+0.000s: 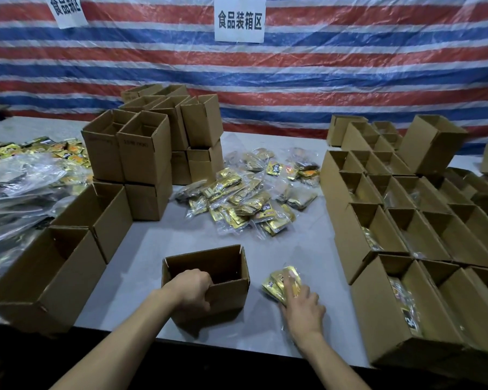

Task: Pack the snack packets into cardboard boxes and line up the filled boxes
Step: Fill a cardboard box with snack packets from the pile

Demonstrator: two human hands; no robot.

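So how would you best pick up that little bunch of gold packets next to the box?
Probably from above, pinching the near edge: the packets lie flat and fanned on the table, so the right hand resting on them can squeeze the stack together.

Packing station, stacked cardboard boxes, tarp wall

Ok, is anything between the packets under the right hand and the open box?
Nothing visible. The packets lie on the table just right of the box, with the right hand resting on them. The box top is open, and the left hand grips its near wall, away from the packets.
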